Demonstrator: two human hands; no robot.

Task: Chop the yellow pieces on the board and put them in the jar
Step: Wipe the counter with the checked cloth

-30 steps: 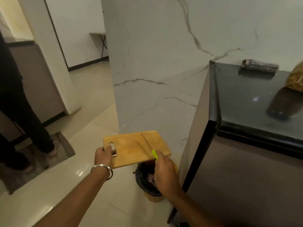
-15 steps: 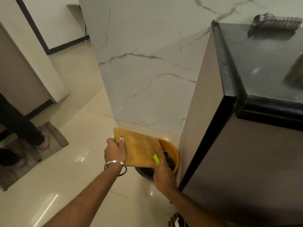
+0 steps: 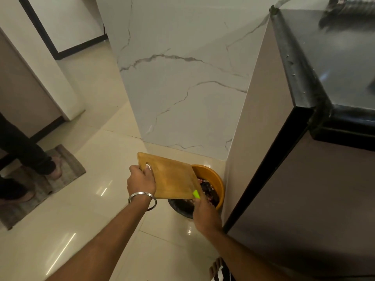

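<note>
Light: dim, warm indoor.
Glare: streaks on floor tiles (image 3: 60,254), sheen on black countertop (image 3: 345,63).
Edges: wide-angle bowing.
Focus: countertop blurred.

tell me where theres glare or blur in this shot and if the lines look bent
Head view: dim, warm light; bright streaks of glare on the glossy floor tiles and a soft reflection on the black countertop. The object at the countertop's far end is smeared by blur. Wide-angle distortion makes the marble wall lean. The cutting board, left hand and right hand look fairly sharp.
</note>
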